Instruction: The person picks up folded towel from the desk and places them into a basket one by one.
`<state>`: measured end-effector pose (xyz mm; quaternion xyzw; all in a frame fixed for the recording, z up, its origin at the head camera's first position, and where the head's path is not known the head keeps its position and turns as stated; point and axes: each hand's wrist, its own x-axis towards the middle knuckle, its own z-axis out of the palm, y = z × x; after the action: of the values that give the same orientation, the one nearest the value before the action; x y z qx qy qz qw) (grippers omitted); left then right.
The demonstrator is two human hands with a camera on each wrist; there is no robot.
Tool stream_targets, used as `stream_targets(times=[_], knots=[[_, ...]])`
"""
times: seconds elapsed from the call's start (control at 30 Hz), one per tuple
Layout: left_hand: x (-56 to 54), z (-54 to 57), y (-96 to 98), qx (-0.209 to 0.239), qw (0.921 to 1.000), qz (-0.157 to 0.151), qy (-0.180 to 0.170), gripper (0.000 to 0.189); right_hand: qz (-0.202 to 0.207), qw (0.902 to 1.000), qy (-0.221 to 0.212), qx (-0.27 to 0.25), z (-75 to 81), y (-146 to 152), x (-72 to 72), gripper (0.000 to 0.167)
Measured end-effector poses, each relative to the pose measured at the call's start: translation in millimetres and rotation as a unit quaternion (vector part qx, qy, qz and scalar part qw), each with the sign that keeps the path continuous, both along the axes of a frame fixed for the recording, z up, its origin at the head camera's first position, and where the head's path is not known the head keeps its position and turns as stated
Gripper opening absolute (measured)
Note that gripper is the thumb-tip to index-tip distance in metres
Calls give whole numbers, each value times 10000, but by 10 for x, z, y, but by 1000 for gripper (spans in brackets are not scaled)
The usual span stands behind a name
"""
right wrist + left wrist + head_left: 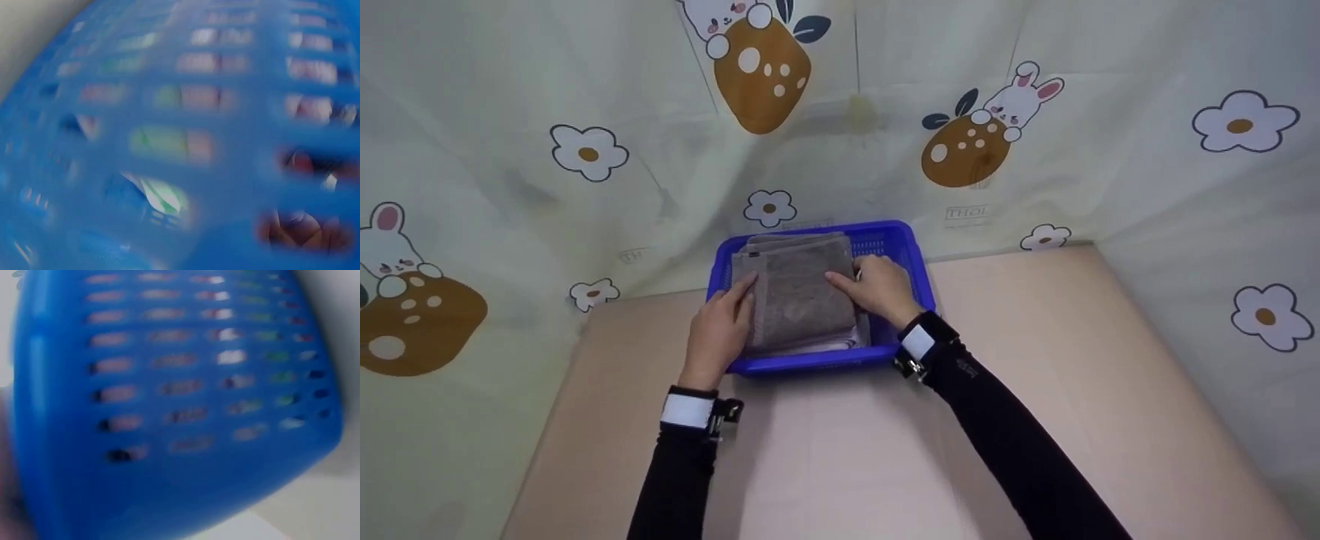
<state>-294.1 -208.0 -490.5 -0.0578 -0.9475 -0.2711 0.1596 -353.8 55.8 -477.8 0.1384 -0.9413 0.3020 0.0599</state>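
A stack of folded grey-brown towels (806, 296) lies in a blue plastic basket (787, 366), with paler folded layers showing at its front edge. My left hand (716, 334) reaches over the basket's left rim and rests its fairly straight fingers on the left edge of the top towel. On the opposite side, my right hand (883, 286) holds the towel's right edge, thumb on top and the other fingers bent down beside it, partly hidden. Both wrist views are blurred and filled by the slotted basket wall (185, 489), with pinkish, white and green patches behind the slots.
The basket stands on a light beige table (825, 450), close to its back edge. Behind and at both sides hangs a pale curtain (870, 172) printed with rabbits, flowers and brown strawberries. Some basket floor shows right of the stack.
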Motion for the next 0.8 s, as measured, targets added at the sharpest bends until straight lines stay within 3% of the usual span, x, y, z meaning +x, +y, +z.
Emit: stream_targets(times=[0.53, 0.67, 0.8], knots=[[76, 56, -29, -427, 9982, 212, 353, 41, 205, 9998, 33, -6, -9, 23, 6, 52], [109, 108, -81, -730, 9950, 351, 580, 44, 332, 9993, -13, -145, 77, 116, 50, 49], [198, 176, -197, -747, 9941, 430, 659, 50, 404, 9983, 98, -418, 257, 303, 129, 43]])
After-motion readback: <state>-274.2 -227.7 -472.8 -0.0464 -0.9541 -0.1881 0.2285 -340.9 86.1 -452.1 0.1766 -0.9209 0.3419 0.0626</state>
